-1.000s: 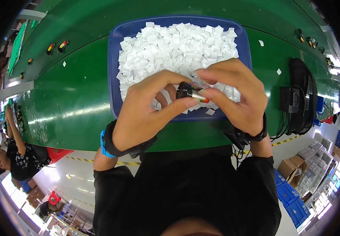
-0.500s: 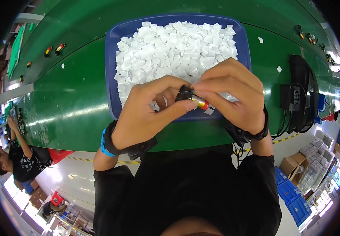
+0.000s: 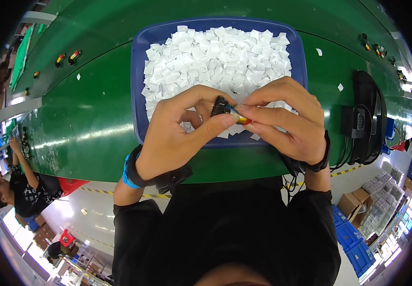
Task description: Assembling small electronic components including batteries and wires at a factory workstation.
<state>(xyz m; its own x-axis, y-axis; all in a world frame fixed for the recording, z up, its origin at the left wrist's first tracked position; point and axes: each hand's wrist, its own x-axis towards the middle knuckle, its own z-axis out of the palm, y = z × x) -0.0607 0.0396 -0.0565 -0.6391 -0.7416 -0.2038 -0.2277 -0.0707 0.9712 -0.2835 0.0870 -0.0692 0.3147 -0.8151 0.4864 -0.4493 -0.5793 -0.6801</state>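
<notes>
Over the near part of a blue tray (image 3: 138, 95) full of small white paper squares (image 3: 215, 55), both hands are at a small black device (image 3: 219, 106) with a gold-and-red battery cell (image 3: 245, 121). My left hand (image 3: 170, 131) is closed round the black end, its thumb along the cell. My right hand (image 3: 289, 121) pinches at the right side, its fingertips against the device and cell. Those fingers partly hide the cell. Thin bits, perhaps wires, show between the fingertips, too small to make out.
More battery devices (image 3: 74, 57) lie on the green table (image 3: 86, 114) at the far left, others (image 3: 380, 50) at the far right. A black mesh object (image 3: 368, 114) and a black box (image 3: 353, 121) with cables stand to the right. A co-worker (image 3: 17, 186) sits at left.
My right hand has come slightly lower, and its fingers now cover more of the battery cell. The device has turned a little. My left hand still holds it.
</notes>
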